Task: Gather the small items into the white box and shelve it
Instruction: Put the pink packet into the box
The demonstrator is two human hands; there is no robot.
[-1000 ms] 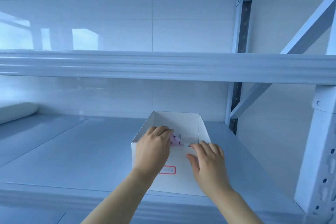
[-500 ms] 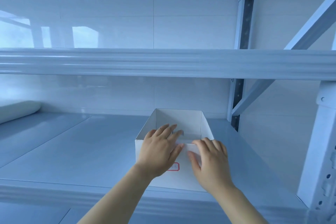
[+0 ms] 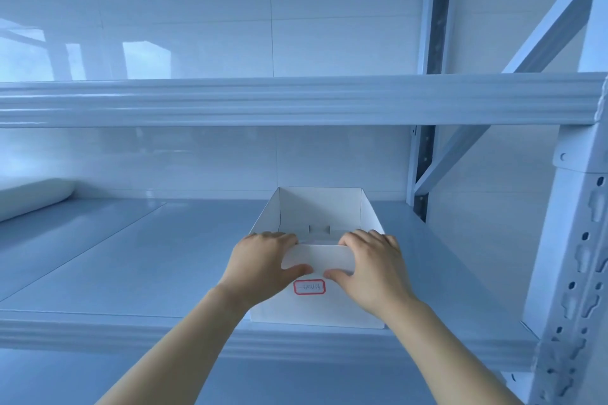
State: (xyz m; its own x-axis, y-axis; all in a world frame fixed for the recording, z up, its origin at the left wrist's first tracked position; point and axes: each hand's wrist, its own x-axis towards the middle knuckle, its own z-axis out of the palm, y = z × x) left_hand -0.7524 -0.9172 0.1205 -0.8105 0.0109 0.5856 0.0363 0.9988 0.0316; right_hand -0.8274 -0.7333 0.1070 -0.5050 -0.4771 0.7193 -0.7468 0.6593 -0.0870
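Note:
The white box [image 3: 320,207] stands open-topped on the metal shelf [image 3: 131,260], near its front edge, right of the middle. A red-bordered label [image 3: 309,287] is on its front wall. My left hand [image 3: 263,261] grips the front wall's left part, fingers hooked over the rim and thumb on the face. My right hand [image 3: 371,265] grips the right part the same way. The box's contents are hidden behind the front wall.
A white roll [image 3: 29,200] lies at the shelf's back left. Another shelf beam [image 3: 296,102] runs across above the box. A perforated upright post [image 3: 579,256] and a diagonal brace [image 3: 460,151] stand to the right.
Both hands have spread apart to the front wall's two sides and taken hold of its rim. A pink item seen inside the box earlier is out of sight now.

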